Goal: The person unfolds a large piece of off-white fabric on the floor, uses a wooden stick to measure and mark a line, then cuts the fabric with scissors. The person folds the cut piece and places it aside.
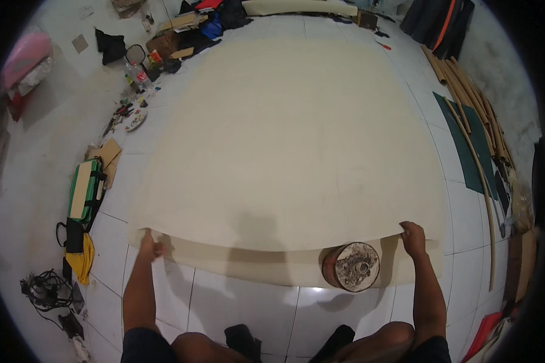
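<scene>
A large cream sheet (278,139) is spread over the tiled floor, its near edge lifted a little. My left hand (151,245) grips that edge near its left end, and my right hand (412,239) pinches it near the right end. Beneath the raised edge shows a strip of a cream under-layer (254,266), also lying on the tiles. A round, stained tin (354,266) stands on this strip, nearer to my right hand. The far part of the sheet lies flat.
White tiles (236,308) show under my knees. Along the left wall lie a green case (82,190), a yellow cloth (82,257) and a black cable bundle (45,290). Cardboard tubes (475,109) and a dark green sheet (463,145) lie at the right wall. Bags and boxes crowd the far left.
</scene>
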Available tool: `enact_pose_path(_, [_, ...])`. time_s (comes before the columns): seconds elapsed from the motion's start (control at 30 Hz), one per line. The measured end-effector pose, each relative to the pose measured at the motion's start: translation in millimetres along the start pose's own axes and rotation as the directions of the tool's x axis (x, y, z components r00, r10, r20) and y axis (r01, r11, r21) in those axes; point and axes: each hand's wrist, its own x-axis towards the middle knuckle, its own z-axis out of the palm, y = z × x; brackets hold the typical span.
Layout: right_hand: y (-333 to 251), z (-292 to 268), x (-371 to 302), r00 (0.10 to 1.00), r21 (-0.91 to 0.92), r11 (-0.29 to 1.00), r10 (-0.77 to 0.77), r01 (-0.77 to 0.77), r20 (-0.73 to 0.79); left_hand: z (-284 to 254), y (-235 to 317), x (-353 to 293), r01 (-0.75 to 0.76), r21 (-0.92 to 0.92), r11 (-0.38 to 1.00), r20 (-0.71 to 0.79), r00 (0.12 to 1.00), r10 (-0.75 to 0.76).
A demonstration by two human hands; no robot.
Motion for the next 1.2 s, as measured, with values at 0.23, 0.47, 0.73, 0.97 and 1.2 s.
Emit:
enact_pose_path(0.23, [28.7, -2.0, -18.2, 0.999, -0.058, 0.998, -0.029, 0.026, -0.037, 178.2, -105.1, -79.2, 0.123, -0.207, 0.970, 0.199, 0.977, -0.082])
enact_pose_path(0.47, [53.0, 14.5, -71.5, 0.982, -0.105, 0.977, 0.188, -0.187, -0.005, 237.1, -116.1, -61.8, 0.080, -0.237, 0.968, 0.197, 0.980, -0.033])
enact_pose_path(0.73, [39.9, 26.1, -77.5, 0.961, -0.205, 0.975, 0.136, -0.086, 0.243, 247.6, -103.5, -38.8, -0.150, -0.387, 0.910, -0.047, 0.989, 0.143])
enact_pose_path(0.97, [24.8, -7.9, -78.5, 0.988, 0.016, 0.999, 0.031, -0.034, 0.153, 257.0, -98.1, -59.5, -0.205, -0.425, 0.882, -0.173, 0.974, 0.143])
enact_pose_path(1.2, [-137.6, -26.2, -73.1, 0.962, -0.016, 0.988, -0.148, 0.156, 0.229, 244.6, -134.1, -29.9, -0.030, -0.606, 0.795, 0.116, 0.985, 0.125])
